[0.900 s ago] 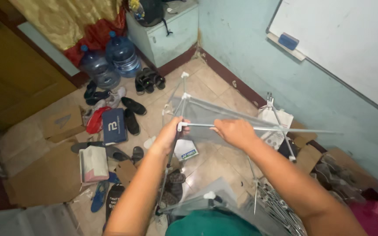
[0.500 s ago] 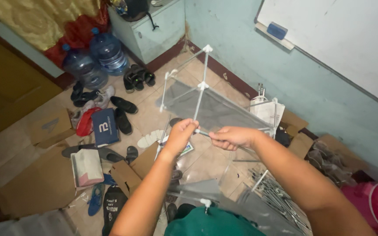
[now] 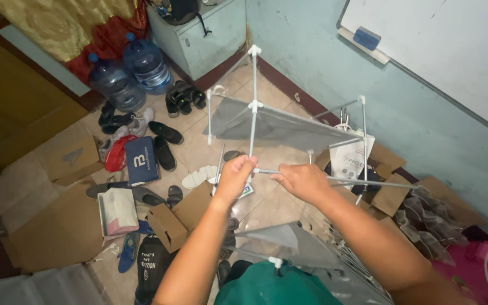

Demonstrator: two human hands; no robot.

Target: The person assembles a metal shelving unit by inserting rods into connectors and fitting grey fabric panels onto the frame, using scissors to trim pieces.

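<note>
A rack frame of thin white rods (image 3: 253,107) with white plastic corner joints and grey fabric shelves (image 3: 278,127) is held up in front of me, tilted. My left hand (image 3: 234,176) grips a joint where an upright rod meets a horizontal one. My right hand (image 3: 302,181) is closed around the horizontal rod (image 3: 368,181) just right of that joint. A second grey fabric shelf (image 3: 289,245) hangs lower, near my body.
The tiled floor holds flattened cardboard boxes (image 3: 57,231), several shoes and sandals (image 3: 165,144), two blue water jugs (image 3: 134,70), and a dark blue box (image 3: 140,160). A pale cabinet (image 3: 204,34) stands in the corner. A whiteboard (image 3: 441,45) hangs on the right wall.
The rack frame has swung from lying nearly flat to standing up more, its far rods rising toward the corner. Both hands have kept their hold on it, sliding lower in view.
</note>
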